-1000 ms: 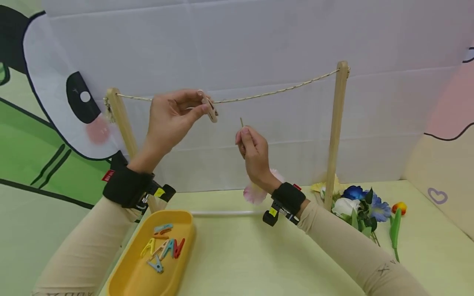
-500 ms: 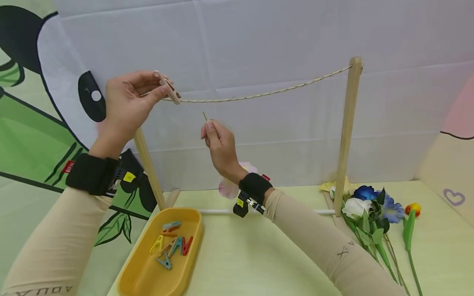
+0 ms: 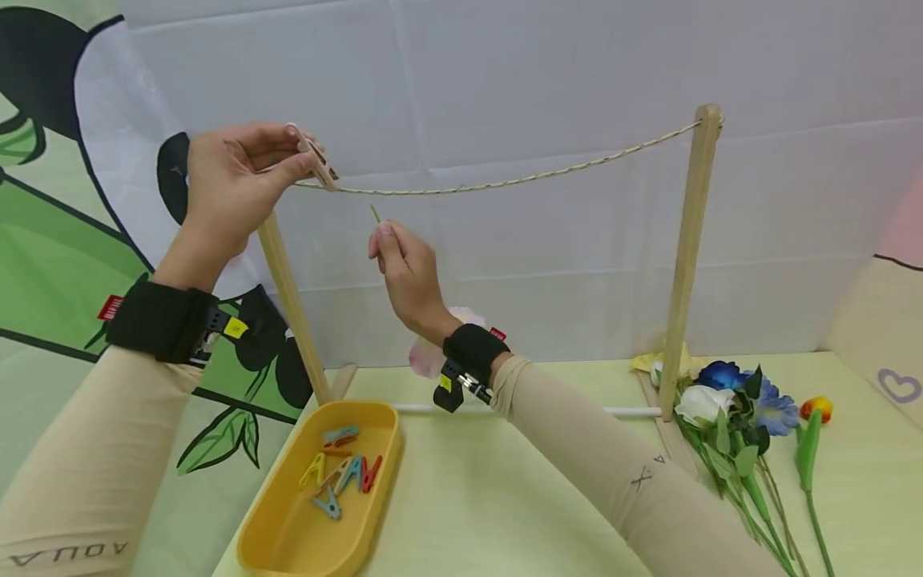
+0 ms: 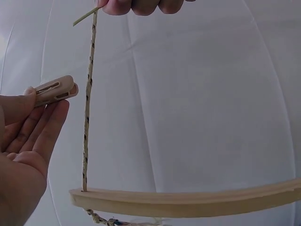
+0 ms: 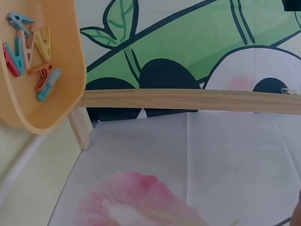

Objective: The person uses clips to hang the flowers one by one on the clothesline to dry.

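Head view: L hand (image 3: 232,180) has its grip on peg (image 3: 316,163) near rope (image 3: 461,190), prob. so far end's free, w/ R hand (image 3: 407,268) gripping flower (image 3: 425,358) stem-up, apparently to avoid crushing it.

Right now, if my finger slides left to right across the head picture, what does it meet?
Left hand, beige clothes peg, right hand, right wooden post, orange-and-yellow tulip.

Beige sleeves (image 3: 577,429), dark lettering (image 3: 74,553), black wristbands (image 3: 160,322), red tags (image 3: 110,308), yellow labels (image 3: 235,328)
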The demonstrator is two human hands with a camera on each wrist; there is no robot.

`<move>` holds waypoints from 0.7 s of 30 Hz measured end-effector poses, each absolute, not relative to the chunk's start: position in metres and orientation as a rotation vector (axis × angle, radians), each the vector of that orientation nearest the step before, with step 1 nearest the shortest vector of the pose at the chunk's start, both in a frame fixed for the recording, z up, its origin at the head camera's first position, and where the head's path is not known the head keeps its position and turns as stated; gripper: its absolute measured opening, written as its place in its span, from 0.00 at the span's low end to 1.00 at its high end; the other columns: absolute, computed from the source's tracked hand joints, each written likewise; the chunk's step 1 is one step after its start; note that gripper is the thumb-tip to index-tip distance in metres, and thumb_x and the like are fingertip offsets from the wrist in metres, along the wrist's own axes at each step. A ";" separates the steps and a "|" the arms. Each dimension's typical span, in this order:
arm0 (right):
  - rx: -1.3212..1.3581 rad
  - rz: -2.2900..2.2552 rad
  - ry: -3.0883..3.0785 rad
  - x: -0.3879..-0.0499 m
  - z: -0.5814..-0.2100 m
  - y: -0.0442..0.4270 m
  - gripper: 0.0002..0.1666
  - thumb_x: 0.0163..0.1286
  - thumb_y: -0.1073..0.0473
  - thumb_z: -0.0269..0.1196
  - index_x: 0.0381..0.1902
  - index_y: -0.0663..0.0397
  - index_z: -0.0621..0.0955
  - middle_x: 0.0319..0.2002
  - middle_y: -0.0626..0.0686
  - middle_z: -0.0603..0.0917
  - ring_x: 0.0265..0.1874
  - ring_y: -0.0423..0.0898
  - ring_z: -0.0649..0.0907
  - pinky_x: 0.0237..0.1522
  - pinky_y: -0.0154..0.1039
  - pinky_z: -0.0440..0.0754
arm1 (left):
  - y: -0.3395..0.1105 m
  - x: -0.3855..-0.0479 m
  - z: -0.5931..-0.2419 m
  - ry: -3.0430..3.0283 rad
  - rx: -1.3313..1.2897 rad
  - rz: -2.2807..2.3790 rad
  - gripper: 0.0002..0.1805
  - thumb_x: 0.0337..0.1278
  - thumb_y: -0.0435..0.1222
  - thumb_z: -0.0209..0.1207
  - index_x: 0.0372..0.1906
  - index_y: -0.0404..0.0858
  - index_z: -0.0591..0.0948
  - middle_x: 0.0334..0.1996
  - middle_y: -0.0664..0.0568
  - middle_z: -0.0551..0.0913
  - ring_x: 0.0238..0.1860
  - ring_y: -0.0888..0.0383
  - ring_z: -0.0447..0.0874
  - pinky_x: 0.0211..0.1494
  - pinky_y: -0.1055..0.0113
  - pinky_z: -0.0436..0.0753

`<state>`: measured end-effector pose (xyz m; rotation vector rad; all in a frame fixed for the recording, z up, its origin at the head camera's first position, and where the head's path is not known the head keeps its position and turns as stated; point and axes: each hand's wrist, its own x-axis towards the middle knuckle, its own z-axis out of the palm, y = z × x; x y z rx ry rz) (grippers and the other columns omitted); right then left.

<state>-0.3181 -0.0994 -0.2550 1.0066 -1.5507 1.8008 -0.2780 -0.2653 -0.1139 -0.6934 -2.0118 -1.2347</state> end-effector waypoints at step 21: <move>0.891 1.726 -1.827 -0.339 -0.226 -0.125 0.23 0.86 0.55 0.44 0.32 0.55 0.78 0.22 0.50 0.69 0.23 0.45 0.69 0.30 0.34 0.65 | -0.272 -0.289 -0.114 -2.104 -0.684 -1.406 0.16 0.60 0.27 0.69 0.52 0.25 0.85 0.42 0.50 0.90 0.42 0.60 0.90 0.47 0.75 0.85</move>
